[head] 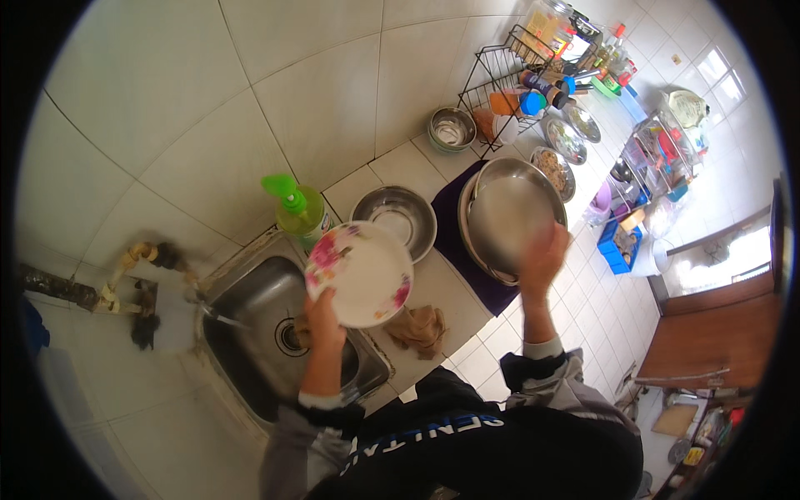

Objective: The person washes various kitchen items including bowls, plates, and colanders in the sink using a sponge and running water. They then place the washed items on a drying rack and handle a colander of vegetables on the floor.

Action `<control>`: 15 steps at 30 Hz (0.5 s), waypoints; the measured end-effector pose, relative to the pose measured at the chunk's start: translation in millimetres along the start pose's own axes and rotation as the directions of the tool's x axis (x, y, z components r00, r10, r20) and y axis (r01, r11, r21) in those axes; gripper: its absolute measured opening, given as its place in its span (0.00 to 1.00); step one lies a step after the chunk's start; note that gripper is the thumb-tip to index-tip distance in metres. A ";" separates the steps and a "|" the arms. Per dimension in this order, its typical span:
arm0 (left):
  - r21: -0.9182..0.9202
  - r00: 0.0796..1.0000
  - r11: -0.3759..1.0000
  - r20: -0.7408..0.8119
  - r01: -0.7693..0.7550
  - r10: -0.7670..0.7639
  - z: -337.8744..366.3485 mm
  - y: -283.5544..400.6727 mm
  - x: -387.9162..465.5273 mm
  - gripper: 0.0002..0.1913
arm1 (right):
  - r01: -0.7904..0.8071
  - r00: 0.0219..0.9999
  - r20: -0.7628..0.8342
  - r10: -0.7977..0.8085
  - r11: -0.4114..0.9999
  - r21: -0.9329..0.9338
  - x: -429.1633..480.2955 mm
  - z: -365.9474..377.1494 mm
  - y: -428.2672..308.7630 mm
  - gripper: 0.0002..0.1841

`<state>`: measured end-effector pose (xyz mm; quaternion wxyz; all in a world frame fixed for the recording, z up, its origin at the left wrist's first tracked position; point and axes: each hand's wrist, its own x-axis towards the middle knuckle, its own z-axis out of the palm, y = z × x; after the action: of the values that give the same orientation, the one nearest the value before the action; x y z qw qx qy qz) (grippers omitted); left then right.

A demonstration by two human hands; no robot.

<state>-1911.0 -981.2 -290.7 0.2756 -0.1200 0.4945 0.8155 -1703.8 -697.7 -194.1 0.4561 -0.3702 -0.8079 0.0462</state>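
Observation:
My left hand (pixel 325 322) grips the near left rim of a white plate (pixel 369 281) with pink flowers, tilted over the right side of the steel sink (pixel 250 369). My right hand (pixel 545 256) is at the near right rim of a steel basin (pixel 509 215). Motion blurs its fingers, so whether they hold the rim or only touch it is unclear. The basin rests on other dishes over a dark purple cloth (pixel 453 231). Between plate and basin stands a smaller steel bowl (pixel 400 215), partly hidden by the plate. A crumpled brown cloth (pixel 420 331) lies on the counter.
A green pump bottle (pixel 303 212) stands behind the sink. Water runs from the tap (pixel 209 306). Stacked bowls (pixel 452 130) sit by the wall, beside a black wire rack (pixel 500 81). Dishes of food (pixel 553 172) line the far counter. A blue crate (pixel 619 247) is at right.

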 end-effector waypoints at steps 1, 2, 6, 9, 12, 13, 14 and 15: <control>0.012 1.000 1.000 0.017 0.004 -0.004 19.8 -10.5 9.3 0.25 | -0.117 0.993 -0.016 0.117 0.993 -0.002 3.1 -7.3 23.2 0.19; 0.044 0.998 0.997 -0.008 0.062 -0.062 37.2 -19.3 19.1 0.24 | -0.210 0.977 -0.042 0.210 0.978 0.005 1.5 -15.5 43.7 0.22; 0.164 0.998 0.986 -0.038 -0.042 0.049 81.2 -45.9 50.2 0.22 | -0.385 0.912 0.075 0.404 0.903 -0.190 -6.9 -30.3 100.6 0.27; 0.344 0.982 0.931 -0.095 -0.122 0.164 89.7 -54.7 73.2 0.17 | -0.648 0.680 0.348 0.645 0.751 -0.125 -9.7 -34.4 122.8 0.25; 0.636 0.950 0.739 -0.028 -0.223 0.311 83.3 -59.5 95.8 0.15 | -0.764 0.544 0.473 0.693 0.642 -0.064 -10.7 -27.0 136.2 0.20; 0.724 0.933 0.643 0.003 -0.251 0.360 79.7 -61.1 102.9 0.15 | -0.746 0.580 0.447 0.681 0.664 -0.043 -11.4 -23.1 139.6 0.18; 0.745 0.929 0.610 0.035 -0.270 0.369 76.0 -63.1 109.5 0.16 | -0.730 0.618 0.423 0.663 0.684 -0.004 -11.9 -19.1 142.3 0.17; 0.765 0.922 0.578 0.054 -0.285 0.383 73.4 -65.4 115.5 0.16 | -0.735 0.620 0.412 0.668 0.678 0.005 -12.6 -16.7 143.6 0.16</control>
<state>-1962.8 -855.5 -357.9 0.1121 0.0545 0.8188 0.5604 -1607.2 -606.5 -252.5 0.2673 -0.5994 -0.6624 0.3612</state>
